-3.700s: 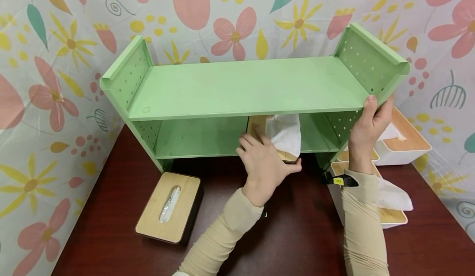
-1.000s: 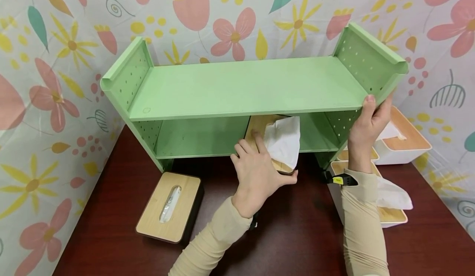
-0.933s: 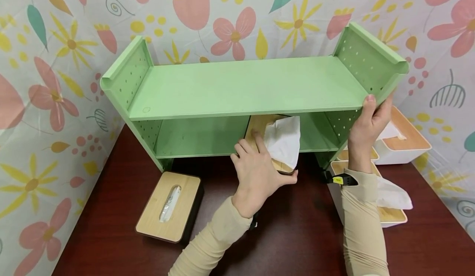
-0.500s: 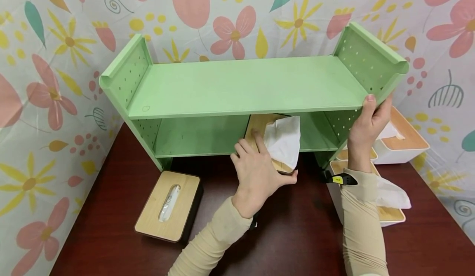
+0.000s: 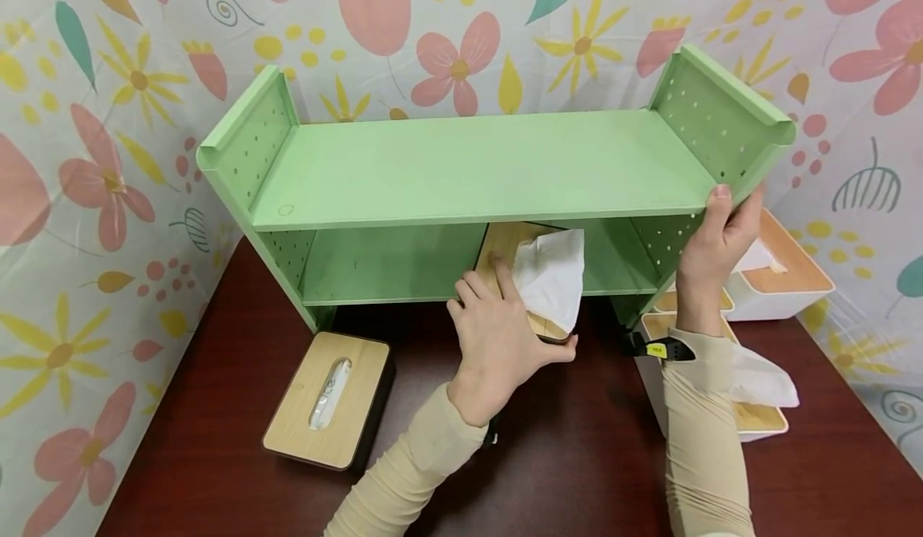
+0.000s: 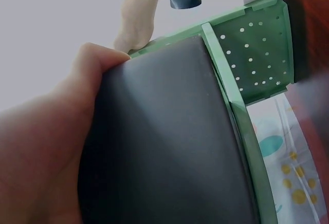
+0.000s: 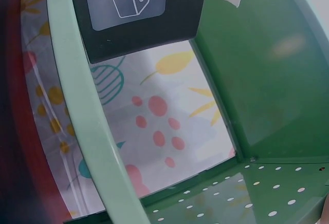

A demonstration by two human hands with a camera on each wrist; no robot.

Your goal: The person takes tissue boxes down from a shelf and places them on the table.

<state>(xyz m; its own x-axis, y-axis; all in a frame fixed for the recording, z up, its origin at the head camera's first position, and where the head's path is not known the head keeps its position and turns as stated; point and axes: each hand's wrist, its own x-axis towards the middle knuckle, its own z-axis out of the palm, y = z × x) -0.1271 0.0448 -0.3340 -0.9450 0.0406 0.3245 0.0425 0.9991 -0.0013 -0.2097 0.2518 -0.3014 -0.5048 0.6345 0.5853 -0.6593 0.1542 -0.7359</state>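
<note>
My left hand [image 5: 497,337] grips a tissue box [image 5: 497,240] with a wooden lid and dark sides, thumb at its near corner and fingers over the lid. White tissue [image 5: 551,276] sticks out of the lid. The box lies askew on the lower tier of a green metal shelf [image 5: 476,168] and juts past its front edge. The left wrist view shows a broad dark face of the box [image 6: 159,131]. My right hand [image 5: 714,248] holds the shelf's right side panel, thumb on its front edge and other fingers partly hidden behind. The right wrist view shows the box's labelled dark face [image 7: 139,34].
Another tissue box [image 5: 328,401], wood-topped with dark sides, lies on the dark red table [image 5: 202,409] at front left. On the right stand white tissue boxes [image 5: 786,280] with wooden lids, partly behind my right arm. A flowered cloth [image 5: 454,32] hangs behind the shelf.
Since the oldest frame, my left hand has drawn the tissue box toward me and slightly left, farther past the shelf edge. During the last second it barely moves. My right hand stays in place.
</note>
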